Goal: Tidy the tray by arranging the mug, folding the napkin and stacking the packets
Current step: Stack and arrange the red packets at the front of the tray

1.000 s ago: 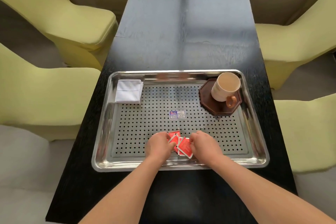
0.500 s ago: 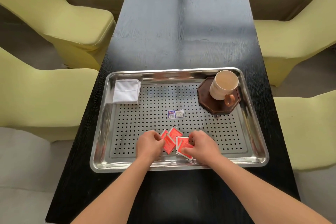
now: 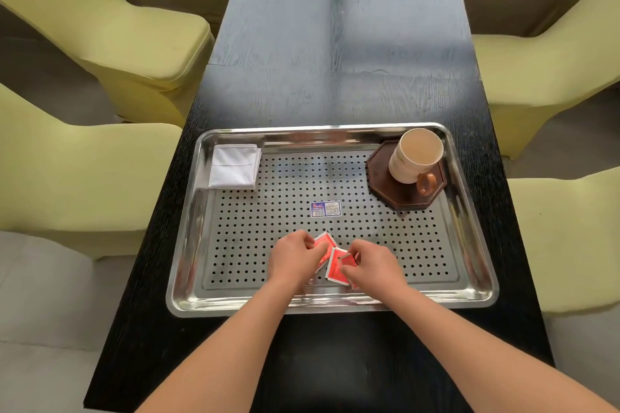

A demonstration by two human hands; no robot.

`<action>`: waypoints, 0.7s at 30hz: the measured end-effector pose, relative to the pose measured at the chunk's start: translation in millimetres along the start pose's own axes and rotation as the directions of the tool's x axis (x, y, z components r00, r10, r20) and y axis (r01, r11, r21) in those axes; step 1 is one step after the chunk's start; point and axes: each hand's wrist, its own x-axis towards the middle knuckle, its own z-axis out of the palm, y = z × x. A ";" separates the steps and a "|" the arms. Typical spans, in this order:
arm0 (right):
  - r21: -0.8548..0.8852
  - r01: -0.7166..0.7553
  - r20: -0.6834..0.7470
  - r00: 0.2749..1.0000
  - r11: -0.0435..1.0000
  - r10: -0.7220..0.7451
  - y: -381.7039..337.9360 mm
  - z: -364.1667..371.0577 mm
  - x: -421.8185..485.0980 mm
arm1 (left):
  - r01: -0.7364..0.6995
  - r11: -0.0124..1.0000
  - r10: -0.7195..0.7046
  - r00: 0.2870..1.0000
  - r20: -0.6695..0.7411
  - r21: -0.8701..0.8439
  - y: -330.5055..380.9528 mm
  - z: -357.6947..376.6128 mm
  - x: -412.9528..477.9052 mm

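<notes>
Packets (image 3: pixel 333 269), red with white edges, overlapping loosely near the front middle of the perforated steel tray (image 3: pixel 268 211). Farther one gripped in the curled fingers of the left hand (image 3: pixel 295 261), nearer one pinched by the right hand (image 3: pixel 375 266); both hands close together, parted only by the packets. Just beyond, a small blue sticker (image 3: pixel 325 209) at the tray's centre. Folded white napkin (image 3: pixel 235 166) in the far left corner. Cream mug (image 3: pixel 414 156) upright on a dark octagonal coaster (image 3: pixel 402 196) in the far right corner, handle toward the near side. Underneath, a black wooden surface (image 3: pixel 335 43), with yellow-green armchairs (image 3: pixel 134 27) on either side.
</notes>
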 end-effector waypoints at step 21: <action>-0.050 0.030 -0.092 0.995 0.998 -0.035 -12.5 6.8 7.4 | -0.073 0.991 0.089 0.986 -0.139 0.115 -49.4 -4.9 0.5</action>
